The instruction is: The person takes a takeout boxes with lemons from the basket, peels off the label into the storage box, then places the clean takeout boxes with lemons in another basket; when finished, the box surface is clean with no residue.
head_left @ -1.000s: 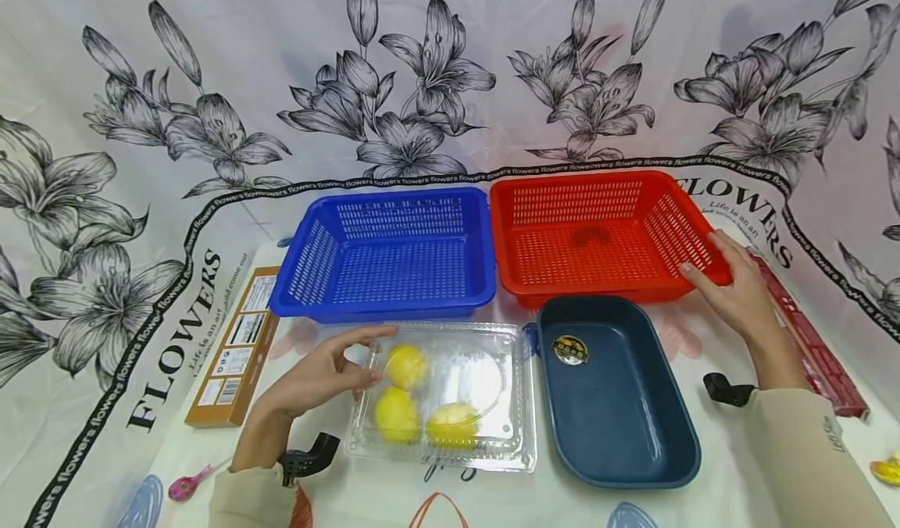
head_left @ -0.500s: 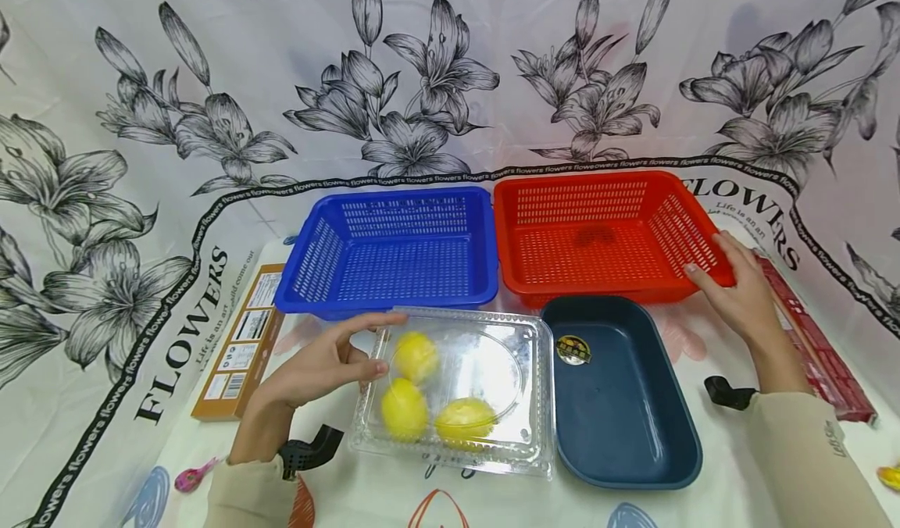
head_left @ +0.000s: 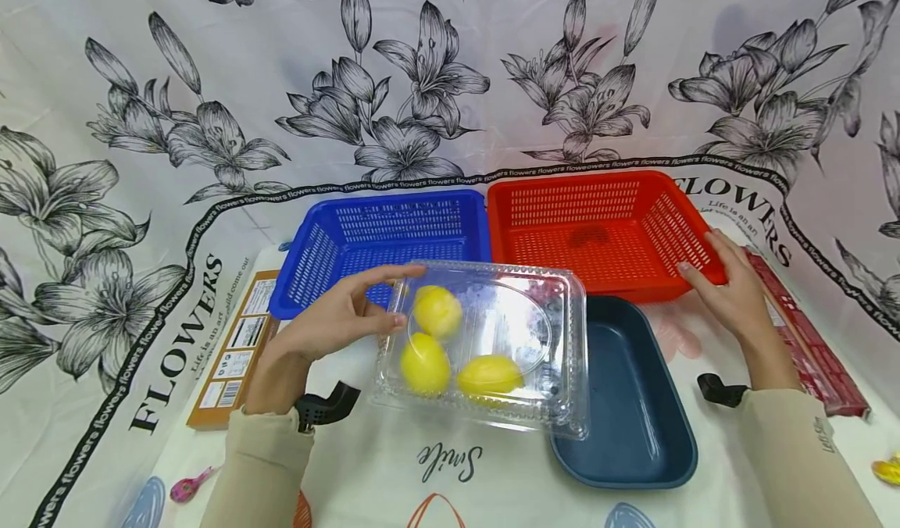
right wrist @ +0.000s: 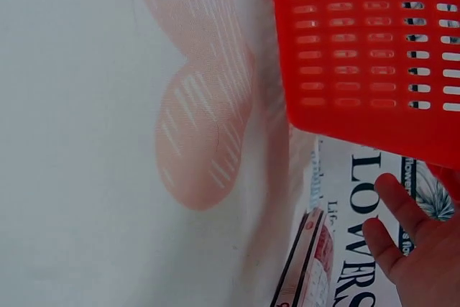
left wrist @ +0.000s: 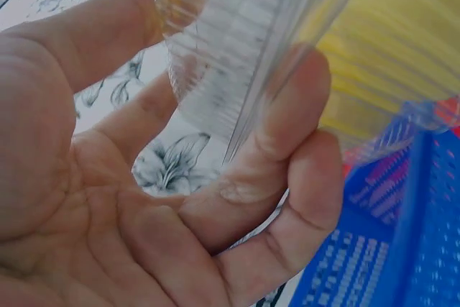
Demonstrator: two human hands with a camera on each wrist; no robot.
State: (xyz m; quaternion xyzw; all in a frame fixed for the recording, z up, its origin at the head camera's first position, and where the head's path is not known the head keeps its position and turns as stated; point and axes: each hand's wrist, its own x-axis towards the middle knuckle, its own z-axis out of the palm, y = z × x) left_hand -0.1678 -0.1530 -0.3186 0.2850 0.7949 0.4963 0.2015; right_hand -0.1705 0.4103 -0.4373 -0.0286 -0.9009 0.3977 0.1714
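A clear plastic clamshell container (head_left: 530, 301) with three lemons (head_left: 425, 364) inside hangs tilted above the table. My left hand (head_left: 323, 321) pinches its left side, thumb on the near face and fingers behind. In the left wrist view the fingers (left wrist: 298, 98) bend around the ridged plastic edge. The container overlaps the front of the blue basket (head_left: 383, 301) and the left part of the dark blue tub (head_left: 626, 403). At the far right my right hand (head_left: 738, 294) holds the rim of the red basket (head_left: 576, 270), its thumb over the inner side. Two of its fingers extend below the basket in the right wrist view.
On the left lies a brown box (head_left: 235, 356) with white labels, and a small pink item (head_left: 190, 485) nearer the front. A red patterned box (head_left: 808, 340) lies beyond my right wrist. Something yellow (head_left: 887, 469) shows at the right edge.
My left hand has lifted the container off the table and carried it up and to the right, over the tub's edge. The right hand stays on the red basket.
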